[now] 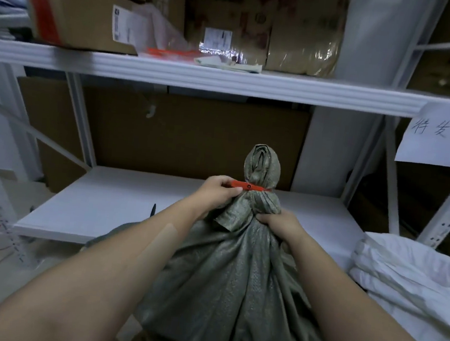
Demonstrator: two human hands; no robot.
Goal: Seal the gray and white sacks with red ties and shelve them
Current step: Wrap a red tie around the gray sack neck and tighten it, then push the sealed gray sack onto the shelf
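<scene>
L hand (pixel 217 190) pinches thin red plastic tie (pixel 247 186) round bunched neck of gray woven sack (pixel 224 275); R hand (pixel 278 224) clamps neck just below tie.

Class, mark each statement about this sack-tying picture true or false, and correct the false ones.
1. A red tie circles the neck of the gray sack. True.
2. The left hand pinches the tie's free end. True.
3. The right hand hangs open, holding nothing. False: it grips the gray sack just below the tie.
4. The white sacks lie left of the gray sack. False: they lie piled to its right.
</scene>
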